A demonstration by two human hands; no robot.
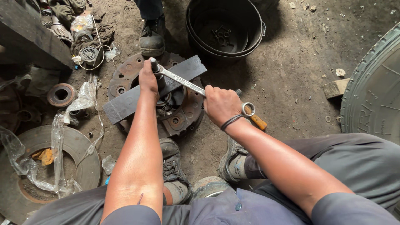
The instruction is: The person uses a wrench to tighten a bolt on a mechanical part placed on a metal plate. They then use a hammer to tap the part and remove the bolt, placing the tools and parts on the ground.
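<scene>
A rusty round clutch plate assembly [183, 118] lies on the dirt floor with a flat grey metal bar [125, 104] laid across it. My left hand [148, 79] presses on the head end of a long silver ring spanner [183, 83] fitted over the centre of the assembly. My right hand [221, 104] grips the spanner's shaft near its ring end [247, 109], together with an orange-handled tool [259, 122]. My two shoes [173, 166] rest just below the assembly.
A black bucket [227, 46] holding bolts stands beyond the assembly, beside another person's boot [152, 37]. A large tyre [371, 96] is on the right. A brake disc [79, 158] with plastic wrap, a small ring [61, 94] and rags lie to the left.
</scene>
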